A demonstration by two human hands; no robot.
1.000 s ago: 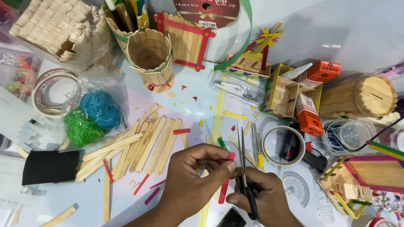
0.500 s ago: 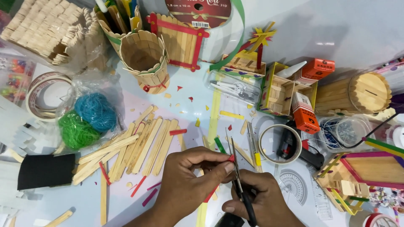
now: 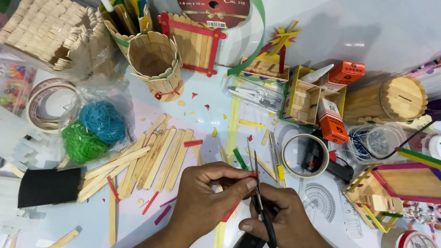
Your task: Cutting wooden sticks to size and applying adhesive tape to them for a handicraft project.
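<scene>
**Scissors meet a red stick**

Head view: the left hand (image 3: 202,202) pinches a thin red stick (image 3: 234,206) between thumb and fingertips, low over the table (image 3: 395,27). The right hand (image 3: 280,220) is closed around the scissors (image 3: 257,183), blades slightly parted at the stick's upper end. Plain wooden sticks (image 3: 138,160) lie just left.

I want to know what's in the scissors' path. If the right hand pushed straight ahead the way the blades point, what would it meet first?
The right hand aims the scissors up the table. Past the red stick, the yellow stick piece probably comes first; depth is unclear.
</scene>
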